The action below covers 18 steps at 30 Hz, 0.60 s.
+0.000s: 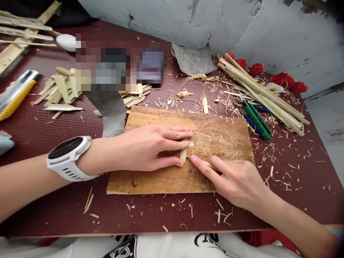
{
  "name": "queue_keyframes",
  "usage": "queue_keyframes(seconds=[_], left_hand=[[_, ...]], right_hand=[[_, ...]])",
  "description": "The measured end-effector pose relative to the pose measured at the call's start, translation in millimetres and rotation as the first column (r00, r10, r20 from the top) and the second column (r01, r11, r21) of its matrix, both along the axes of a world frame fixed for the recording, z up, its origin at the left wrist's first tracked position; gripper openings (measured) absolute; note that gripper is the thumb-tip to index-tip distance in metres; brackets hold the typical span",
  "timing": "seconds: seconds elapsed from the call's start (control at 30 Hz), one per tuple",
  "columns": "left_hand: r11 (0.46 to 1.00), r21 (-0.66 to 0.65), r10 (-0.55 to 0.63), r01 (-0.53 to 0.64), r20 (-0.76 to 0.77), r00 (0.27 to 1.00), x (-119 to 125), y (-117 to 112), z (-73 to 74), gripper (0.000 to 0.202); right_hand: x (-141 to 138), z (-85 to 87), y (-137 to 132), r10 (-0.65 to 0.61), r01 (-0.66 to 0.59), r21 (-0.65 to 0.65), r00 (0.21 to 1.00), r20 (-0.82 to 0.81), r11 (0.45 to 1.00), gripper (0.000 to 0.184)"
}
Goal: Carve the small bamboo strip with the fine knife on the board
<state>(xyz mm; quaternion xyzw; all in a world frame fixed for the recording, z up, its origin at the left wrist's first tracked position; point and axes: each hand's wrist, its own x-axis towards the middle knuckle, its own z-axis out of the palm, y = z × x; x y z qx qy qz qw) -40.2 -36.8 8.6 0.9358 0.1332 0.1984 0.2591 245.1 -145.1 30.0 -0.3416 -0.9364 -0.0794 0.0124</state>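
Note:
My left hand, with a white watch on its wrist, lies flat on a worn wooden board. Its fingertips press down a short pale strip of bamboo. My right hand rests on the board's right part. Its fingers are closed round a thin tool whose shape I cannot make out, and the index finger stretches toward the strip. Fine scratches and pale fibres cover the board near the strip.
Long bamboo stalks, red fabric roses and green-and-blue-handled cutters lie at the right. Cut bamboo slices and a yellow utility knife lie at the left. Shavings litter the dark red table.

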Motion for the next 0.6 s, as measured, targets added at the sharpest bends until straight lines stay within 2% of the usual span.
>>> queue_keyframes(seconds=[0.1, 0.23, 0.37, 0.47, 0.6], left_hand=[[0.994, 0.103, 0.042, -0.044, 0.022, 0.999, 2.9, -2.8, 0.1, 0.034], [0.953, 0.251, 0.151, -0.171, 0.096, 0.984, 9.5, -13.1, 2.5, 0.035], [0.933, 0.280, 0.219, -0.226, 0.055, 0.974, 10.0, -18.8, 4.6, 0.029], [0.925, 0.304, 0.231, -0.228, 0.028, 0.973, 6.5, -18.3, 5.3, 0.033], [0.903, 0.308, 0.325, -0.301, -0.028, 0.945, 4.8, -20.0, 4.9, 0.033]], right_hand=[[1.0, -4.3, 4.4, 0.017, -0.013, 0.042, 0.995, -0.097, 0.999, 0.050], [-3.5, -2.9, 10.2, -0.032, 0.069, 0.189, 0.981, -0.193, 0.980, 0.036], [-4.5, 0.5, 14.8, -0.117, 0.147, 0.194, 0.980, -0.158, 0.970, 0.017], [-1.5, 1.0, 16.9, -0.151, 0.178, 0.205, 0.979, -0.139, 0.963, 0.017], [-0.4, -0.4, 16.5, -0.195, 0.231, 0.211, 0.965, -0.175, 0.950, 0.017]])
